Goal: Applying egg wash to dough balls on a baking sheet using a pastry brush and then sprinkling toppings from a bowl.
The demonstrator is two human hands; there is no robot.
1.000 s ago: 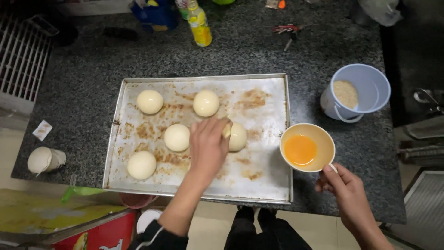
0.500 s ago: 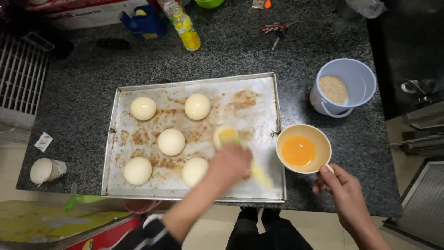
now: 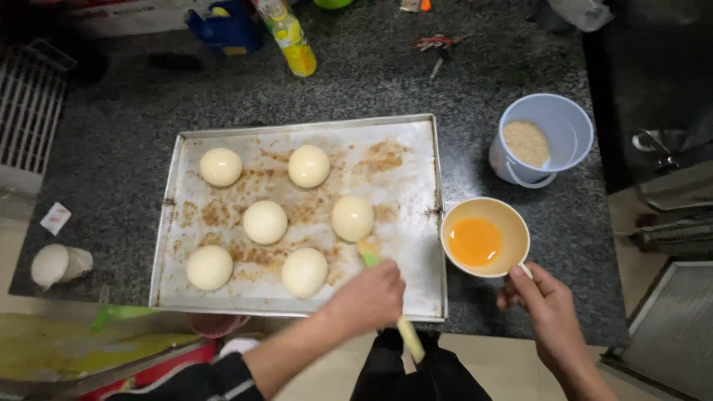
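I see open room on the tray (image 3: 416, 160) along its bare right strip, while six dough balls (image 3: 265, 221) crowd its left and middle, and the egg bowl (image 3: 485, 238) and blue bucket (image 3: 546, 141) block the counter (image 3: 111, 148) beyond.

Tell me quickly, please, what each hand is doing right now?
Left hand: closed around a pastry brush, bristles near a dough ball on the tray.
Right hand: fingers steadying the rim of the egg wash bowl.
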